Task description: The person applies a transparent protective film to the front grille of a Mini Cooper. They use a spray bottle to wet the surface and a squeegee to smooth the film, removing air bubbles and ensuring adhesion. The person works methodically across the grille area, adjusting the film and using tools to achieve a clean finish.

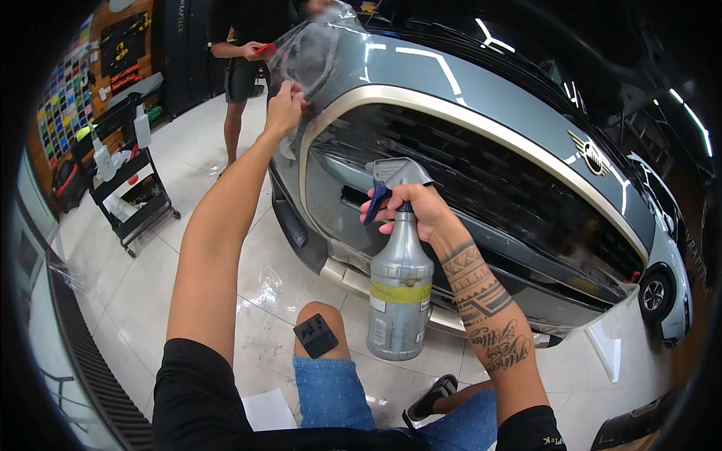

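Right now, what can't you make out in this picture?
In the head view:
Spray bottle: neck partly covered by the right hand.
Car grille: part hidden behind the right forearm.
Co-worker: cut off by the top edge.
Left hand: too small to tell whether it pinches the clear film.

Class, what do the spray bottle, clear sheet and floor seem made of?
Spray bottle: probably plastic, grey, semi-glossy; soft highlights, moulded-looking shape.
Clear sheet: likely thin, shiny plastic film, being see-through and wrinkled.
Floor: glossy tile, perhaps ceramic, given joint lines and reflections.

Gap between forearms (218, 233), spray bottle (401, 259) before grille (519, 192)
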Demonstrator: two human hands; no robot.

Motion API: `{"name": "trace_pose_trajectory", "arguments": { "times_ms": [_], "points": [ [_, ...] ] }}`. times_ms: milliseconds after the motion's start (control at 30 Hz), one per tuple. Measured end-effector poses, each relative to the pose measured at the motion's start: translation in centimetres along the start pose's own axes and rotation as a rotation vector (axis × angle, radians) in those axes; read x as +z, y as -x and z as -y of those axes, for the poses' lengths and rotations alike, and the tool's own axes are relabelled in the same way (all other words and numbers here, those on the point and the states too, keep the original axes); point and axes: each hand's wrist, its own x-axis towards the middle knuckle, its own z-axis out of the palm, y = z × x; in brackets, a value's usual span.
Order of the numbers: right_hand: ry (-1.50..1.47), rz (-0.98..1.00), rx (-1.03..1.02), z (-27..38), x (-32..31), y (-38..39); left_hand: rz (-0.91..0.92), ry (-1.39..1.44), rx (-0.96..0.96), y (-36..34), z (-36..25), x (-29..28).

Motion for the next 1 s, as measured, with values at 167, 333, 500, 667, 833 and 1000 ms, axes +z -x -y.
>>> {"name": "trace_pose_trajectory", "arguments": {
  "times_ms": [167, 333, 500, 667, 833, 1000],
  "points": [
    [0.025, -0.043, -0.001, -0.4, -0.5, 0.2, 0.000, -0.142, 0.350, 1.5, -2.2, -0.8],
    [-0.004, -0.049, -0.027, -0.6, -1.0, 0.2, 0.326, -0.263, 0.737, 2.5, -4.8, -0.6],
    [0.030, -0.032, -0.058, -0.5, 0.1, 0.9, 0.533, -0.423, 0.719, 1.0, -4.6, -2.7],
    [0.021, -0.021, -0.061, -0.6, -0.4, 1.1, 0.640, -0.475, 0.755, 0.8, -4.8, -2.8],
    [0.034, -0.029, -0.071, -0.3, -0.2, 1.5, 0.814, -0.520, 0.638, 3.6, -3.8, -4.7],
    [0.037, -0.083, -0.104, 0.8, 0.2, 1.6, 0.453, -0.413, 0.849, 7.0, -4.6, -4.3]
  ]
}}
